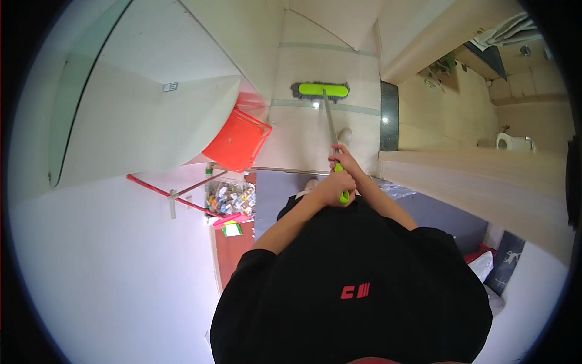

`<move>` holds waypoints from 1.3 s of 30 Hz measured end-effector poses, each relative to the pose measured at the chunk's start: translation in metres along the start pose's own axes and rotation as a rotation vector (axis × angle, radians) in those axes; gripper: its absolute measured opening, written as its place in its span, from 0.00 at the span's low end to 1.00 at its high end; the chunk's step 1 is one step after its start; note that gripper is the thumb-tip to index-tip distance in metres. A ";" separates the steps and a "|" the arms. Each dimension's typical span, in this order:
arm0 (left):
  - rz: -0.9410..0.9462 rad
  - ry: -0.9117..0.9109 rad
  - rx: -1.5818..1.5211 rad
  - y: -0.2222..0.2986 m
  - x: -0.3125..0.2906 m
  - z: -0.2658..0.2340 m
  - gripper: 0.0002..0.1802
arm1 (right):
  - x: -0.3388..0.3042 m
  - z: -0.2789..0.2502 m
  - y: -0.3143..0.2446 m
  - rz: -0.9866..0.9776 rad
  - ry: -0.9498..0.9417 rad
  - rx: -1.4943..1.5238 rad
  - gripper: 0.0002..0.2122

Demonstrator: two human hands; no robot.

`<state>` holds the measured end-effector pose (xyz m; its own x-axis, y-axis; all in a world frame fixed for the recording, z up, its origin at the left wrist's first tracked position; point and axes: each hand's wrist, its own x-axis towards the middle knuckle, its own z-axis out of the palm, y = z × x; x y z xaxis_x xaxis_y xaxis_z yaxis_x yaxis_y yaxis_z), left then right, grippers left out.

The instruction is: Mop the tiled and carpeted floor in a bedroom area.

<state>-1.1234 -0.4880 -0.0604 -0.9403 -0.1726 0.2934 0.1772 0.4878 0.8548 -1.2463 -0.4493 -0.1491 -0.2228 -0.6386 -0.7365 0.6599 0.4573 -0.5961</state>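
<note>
Both hands are closed around one long mop: the left hand grasps the green grip at the near end, close to the person's black shirt, while the right hand is wrapped around the handle just beyond it. The silver pole runs forward to a flat, bright green head edged with grey fringe (fluffy, and sticking out at both ends). That head sits crosswise to the pole on the pale tiled floor, well apart from the feet. One shoe is just right of the pole; the other shoe is by a grey mat. Off to the left is a red seat, with a heap of small mixed items near it, and a dark threshold lies to the right of the mop
</note>
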 end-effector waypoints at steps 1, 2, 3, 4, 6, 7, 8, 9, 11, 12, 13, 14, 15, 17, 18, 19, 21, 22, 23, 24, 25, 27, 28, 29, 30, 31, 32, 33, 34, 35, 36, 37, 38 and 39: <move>0.014 -0.002 -0.007 0.009 -0.016 -0.002 0.08 | -0.007 0.010 0.013 0.004 -0.021 -0.105 0.23; 0.013 0.026 -0.016 0.018 -0.031 -0.003 0.09 | -0.014 0.020 0.026 0.006 -0.012 -0.108 0.22; 0.024 0.018 -0.013 0.029 -0.038 -0.003 0.09 | -0.022 0.025 0.032 -0.004 -0.007 -0.101 0.22; 0.002 0.024 0.014 0.040 -0.045 -0.006 0.09 | -0.027 0.030 0.036 0.002 -0.068 -0.138 0.22; -0.015 0.032 0.044 0.053 -0.062 -0.005 0.09 | -0.036 0.042 0.043 0.012 -0.148 -0.216 0.21; -0.010 0.052 0.078 0.058 -0.071 -0.002 0.08 | -0.044 0.049 0.050 0.007 -0.147 -0.218 0.21; -0.005 0.073 0.113 0.062 -0.081 0.000 0.08 | -0.052 0.054 0.056 0.025 -0.175 -0.278 0.20; 0.004 0.073 0.117 0.068 -0.088 0.001 0.08 | -0.055 0.056 0.064 0.038 -0.201 -0.334 0.20; -0.006 0.053 0.113 0.082 -0.104 0.007 0.08 | -0.065 0.057 0.082 0.023 -0.194 -0.316 0.20; -0.001 0.056 0.121 0.088 -0.113 0.011 0.08 | -0.069 0.058 0.093 0.017 -0.196 -0.302 0.19; 0.005 0.053 0.133 0.092 -0.121 0.018 0.08 | -0.073 0.055 0.107 0.004 -0.192 -0.300 0.19; 0.012 0.047 0.144 0.097 -0.128 0.026 0.08 | -0.081 0.050 0.125 -0.036 -0.170 -0.192 0.19; 0.025 0.036 0.151 0.101 -0.137 0.034 0.08 | -0.088 0.046 0.140 -0.078 -0.150 -0.079 0.18; 0.069 -0.074 0.104 0.111 -0.155 0.058 0.07 | -0.115 0.035 0.168 -0.085 -0.150 0.035 0.18; 0.097 -0.170 -0.003 0.115 -0.165 0.070 0.06 | -0.131 0.028 0.187 -0.076 -0.144 0.152 0.18; 0.101 -0.199 -0.007 0.122 -0.176 0.083 0.06 | -0.148 0.022 0.205 -0.084 -0.134 0.179 0.18; 0.144 -0.331 -0.091 0.139 -0.194 0.113 0.06 | -0.184 0.008 0.237 -0.047 -0.069 0.268 0.21; 0.154 -0.371 -0.095 0.147 -0.203 0.131 0.06 | -0.202 0.002 0.250 -0.063 -0.054 0.304 0.21; 0.179 -0.334 -0.097 0.157 -0.213 0.150 0.07 | -0.220 -0.004 0.263 -0.047 0.021 0.290 0.22; 0.207 -0.301 -0.106 0.168 -0.224 0.168 0.08 | -0.240 -0.010 0.278 -0.029 0.102 0.280 0.24; 0.226 -0.345 -0.120 0.179 -0.232 0.186 0.08 | -0.256 -0.022 0.294 -0.047 0.127 0.320 0.24; 0.211 -0.364 -0.160 0.200 -0.248 0.220 0.08 | -0.290 -0.043 0.325 -0.052 0.174 0.299 0.32; 0.228 -0.394 -0.178 0.210 -0.253 0.237 0.08 | -0.305 -0.054 0.344 -0.063 0.201 0.324 0.32; 0.290 -0.429 -0.212 0.219 -0.258 0.252 0.08 | -0.317 -0.064 0.361 -0.073 0.200 0.374 0.32; 0.343 -0.458 -0.244 0.228 -0.266 0.265 0.08 | -0.332 -0.068 0.376 -0.078 0.191 0.421 0.32; 0.350 -0.476 -0.257 0.235 -0.274 0.276 0.08 | -0.346 -0.071 0.390 -0.082 0.206 0.436 0.32; 0.365 -0.578 -0.251 0.243 -0.281 0.285 0.08 | -0.360 -0.074 0.402 -0.072 0.232 0.412 0.32; 0.383 -0.675 -0.235 0.245 -0.284 0.292 0.08 | -0.370 -0.075 0.407 -0.068 0.252 0.382 0.31; 0.390 -0.680 -0.233 0.248 -0.287 0.299 0.08 | -0.380 -0.076 0.410 -0.075 0.254 0.386 0.31; 0.414 -0.704 -0.264 0.252 -0.290 0.306 0.08 | -0.391 -0.078 0.413 -0.079 0.254 0.453 0.30; 0.439 -0.733 -0.296 0.253 -0.296 0.312 0.08 | -0.396 -0.078 0.419 -0.084 0.254 0.524 0.29; 0.444 -0.738 -0.290 0.252 -0.301 0.316 0.08 | -0.398 -0.079 0.424 -0.091 0.252 0.527 0.29; 0.436 -0.800 -0.222 0.251 -0.305 0.319 0.08 | -0.399 -0.079 0.426 -0.084 0.260 0.485 0.29; 0.426 -0.859 -0.157 0.252 -0.306 0.321 0.07 | -0.399 -0.081 0.428 -0.073 0.270 0.442 0.29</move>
<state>-0.8843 -0.0373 -0.0723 -0.6689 0.7062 0.2321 0.5301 0.2343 0.8149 -0.9330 0.0510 -0.1360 -0.4185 -0.4498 -0.7890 0.8624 0.0756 -0.5005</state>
